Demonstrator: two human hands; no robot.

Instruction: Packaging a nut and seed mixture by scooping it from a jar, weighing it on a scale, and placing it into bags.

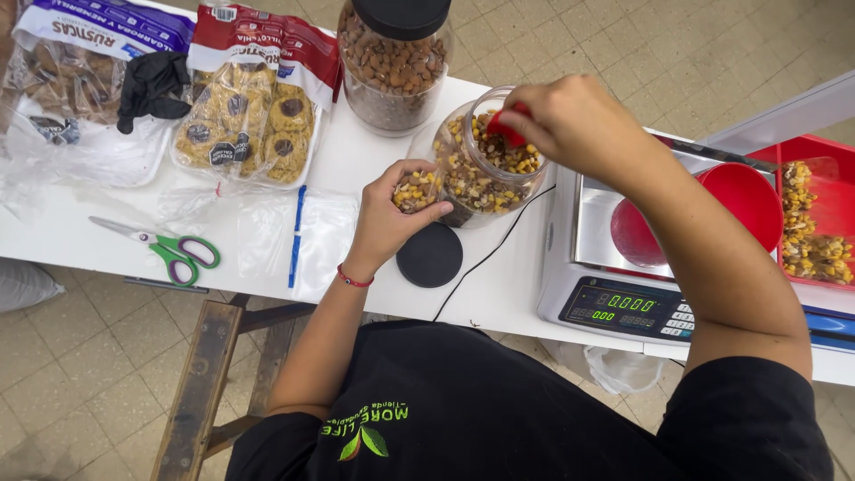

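My left hand [389, 218] grips the side of a clear plastic jar [476, 165] that is tilted toward me and filled with a yellow and brown corn and nut mix. My right hand [570, 125] is at the jar's open mouth, closed on a small red scoop [508, 129] that dips into the mix. The jar's black lid [429, 255] lies flat on the white table [107, 240] just below it. A red bowl [744, 200] lies on the digital scale [623, 294] to the right, under my right forearm.
A tall jar of brown nuts with a black lid [394, 58] stands behind. Two cookie packs [254, 98] and a black glove [151, 85] lie at back left. Green-handled scissors [165, 245] and clear zip bags [307, 236] sit near the front edge. A red tray of mix [815, 214] is at right.
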